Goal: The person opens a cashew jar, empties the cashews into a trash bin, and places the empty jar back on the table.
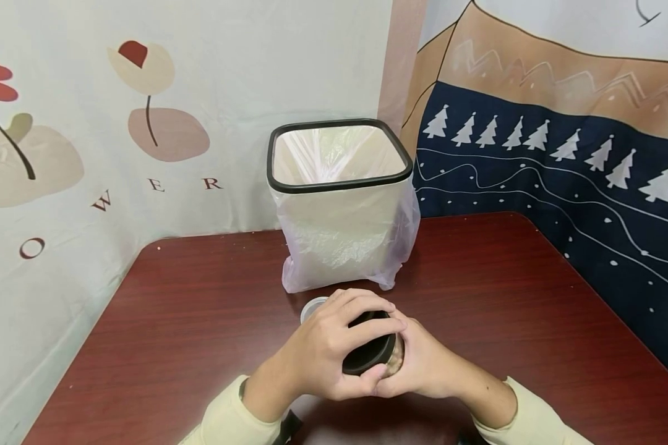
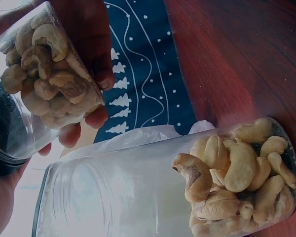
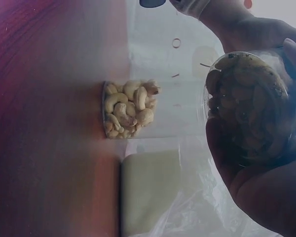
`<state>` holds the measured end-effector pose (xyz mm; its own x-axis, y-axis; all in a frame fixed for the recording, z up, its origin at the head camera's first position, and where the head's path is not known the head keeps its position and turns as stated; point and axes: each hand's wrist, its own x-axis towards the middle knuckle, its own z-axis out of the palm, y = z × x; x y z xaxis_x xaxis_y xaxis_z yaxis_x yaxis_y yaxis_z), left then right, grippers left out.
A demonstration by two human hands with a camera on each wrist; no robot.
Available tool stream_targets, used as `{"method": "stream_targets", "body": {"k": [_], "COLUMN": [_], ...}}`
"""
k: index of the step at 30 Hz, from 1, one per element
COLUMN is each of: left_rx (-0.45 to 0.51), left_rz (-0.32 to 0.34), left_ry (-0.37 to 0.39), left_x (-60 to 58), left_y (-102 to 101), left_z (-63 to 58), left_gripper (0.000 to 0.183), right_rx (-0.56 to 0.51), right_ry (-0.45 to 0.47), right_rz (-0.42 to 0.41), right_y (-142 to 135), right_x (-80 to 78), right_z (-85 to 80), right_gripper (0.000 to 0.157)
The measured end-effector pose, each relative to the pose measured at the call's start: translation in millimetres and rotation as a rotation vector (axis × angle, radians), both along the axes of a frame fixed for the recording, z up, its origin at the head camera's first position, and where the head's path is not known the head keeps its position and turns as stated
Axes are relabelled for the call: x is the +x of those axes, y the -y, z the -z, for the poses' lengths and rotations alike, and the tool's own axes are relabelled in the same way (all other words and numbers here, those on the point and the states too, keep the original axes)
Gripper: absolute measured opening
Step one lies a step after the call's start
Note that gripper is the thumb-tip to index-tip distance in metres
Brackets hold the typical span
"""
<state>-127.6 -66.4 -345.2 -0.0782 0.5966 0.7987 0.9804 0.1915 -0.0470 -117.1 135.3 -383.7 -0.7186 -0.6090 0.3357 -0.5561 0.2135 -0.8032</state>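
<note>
Both hands hold one clear jar of cashews (image 2: 54, 74) off the table, tilted. My left hand (image 1: 325, 349) grips its black lid (image 1: 367, 355), fingers spread across the top and thumb at the near edge. The right hand (image 1: 423, 361) wraps round the jar's body; in the right wrist view its palm and fingers lie along the glass. Just beyond the hands a taller clear jar (image 2: 138, 182) stands upright on the table, with cashews (image 3: 128, 108) in its lower part and no lid visible on it. The left hand mostly hides this jar in the head view.
A white bin (image 1: 339, 216) with a black rim and a thin lilac bag liner stands on the dark red table (image 1: 211, 309), behind the jars. Printed cloths (image 1: 245, 74) hang behind the table and along its right side.
</note>
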Motion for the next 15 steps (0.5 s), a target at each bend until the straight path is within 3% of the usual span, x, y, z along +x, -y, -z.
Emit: {"method": "stream_targets", "body": {"k": [15], "left_rx": [0.000], "left_rz": [-0.016], "left_ry": [0.010], "left_x": [0.5], "left_y": [0.5], "left_z": [0.3], "left_gripper": [0.040], "right_rx": [-0.002], "right_ry": [-0.031], "right_rz": [0.008], "right_y": [1.3], "right_x": [0.8], "right_z": [1.3], "right_gripper": [0.076]}}
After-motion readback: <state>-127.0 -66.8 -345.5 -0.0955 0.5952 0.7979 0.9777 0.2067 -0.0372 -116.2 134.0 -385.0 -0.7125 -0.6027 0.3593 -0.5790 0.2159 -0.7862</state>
